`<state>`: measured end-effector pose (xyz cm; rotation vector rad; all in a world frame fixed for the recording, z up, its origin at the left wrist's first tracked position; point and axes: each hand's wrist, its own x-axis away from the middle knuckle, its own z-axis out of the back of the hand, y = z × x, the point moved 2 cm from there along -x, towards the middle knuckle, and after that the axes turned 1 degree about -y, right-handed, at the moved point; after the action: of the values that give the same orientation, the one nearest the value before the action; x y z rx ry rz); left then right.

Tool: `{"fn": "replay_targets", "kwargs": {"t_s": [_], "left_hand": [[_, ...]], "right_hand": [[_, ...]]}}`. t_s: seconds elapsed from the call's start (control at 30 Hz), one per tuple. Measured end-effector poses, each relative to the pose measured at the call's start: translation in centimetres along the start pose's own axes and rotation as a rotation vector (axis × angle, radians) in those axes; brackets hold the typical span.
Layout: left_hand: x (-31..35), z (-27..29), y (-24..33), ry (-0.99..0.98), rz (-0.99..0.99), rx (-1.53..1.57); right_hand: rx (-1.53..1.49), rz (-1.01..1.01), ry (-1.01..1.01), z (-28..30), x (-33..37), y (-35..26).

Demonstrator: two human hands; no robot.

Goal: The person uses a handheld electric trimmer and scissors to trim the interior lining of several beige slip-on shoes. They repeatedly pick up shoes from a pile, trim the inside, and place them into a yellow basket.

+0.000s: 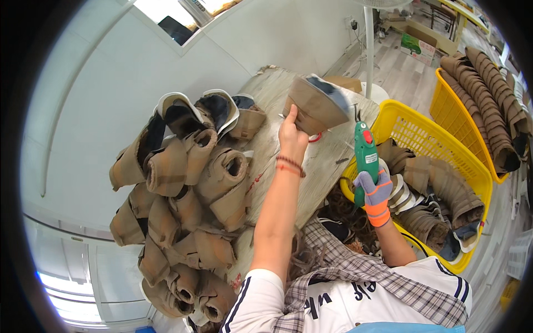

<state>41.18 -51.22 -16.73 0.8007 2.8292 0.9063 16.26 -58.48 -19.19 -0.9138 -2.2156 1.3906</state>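
Pinching at seven o'clock, the left hand (pixel 292 139) holds a brown piece (pixel 316 108), likely light, soft; the right hand (pixel 377 194) clutches a green tool (pixel 367 154).

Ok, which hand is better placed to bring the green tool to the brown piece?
The right hand, I'd judge: gloved, it grips the green tool, whose tip points upward just right of the brown piece. The left hand is busy holding that piece.

Between the left forearm (pixel 277 205) and the green handheld power tool (pixel 367 152), a strip of worn pale wooden tabletop (pixel 325 177) leaves passage; leftward, heaped brown curled fabric pieces (pixel 169 169) block it, rightward a yellow slotted plastic basket (pixel 419 125).
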Motion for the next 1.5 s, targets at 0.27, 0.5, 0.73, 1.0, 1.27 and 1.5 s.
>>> {"fn": "replay_targets", "kwargs": {"t_s": [0.27, 0.5, 0.73, 1.0, 1.27, 1.5], "left_hand": [[21.6, 4.8, 4.0, 0.093, -0.32, -1.095], [21.3, 13.8, 2.8, 0.441, -0.367, -1.335], [19.1, 12.9, 7.7, 0.445, -0.252, -1.005], [34.7, 3.7, 21.5, 0.054, -0.271, -0.08], [44.6, 7.9, 28.8, 0.183, -0.324, 0.135], [47.6, 10.2, 29.1, 0.206, -0.377, 0.161]], "right_hand": [[0.046, 0.096, -0.063, -1.3, 1.3, -0.9], [0.079, 0.082, -0.14, -2.5, 2.8, -1.1], [0.256, 0.151, -0.218, -4.2, 3.4, -1.9], [0.697, 0.566, -0.501, -7.9, 6.5, -3.7], [0.843, 1.122, -0.769, -12.7, 12.7, -5.0], [0.786, 1.183, -0.876, -14.5, 14.4, -5.2]]}}
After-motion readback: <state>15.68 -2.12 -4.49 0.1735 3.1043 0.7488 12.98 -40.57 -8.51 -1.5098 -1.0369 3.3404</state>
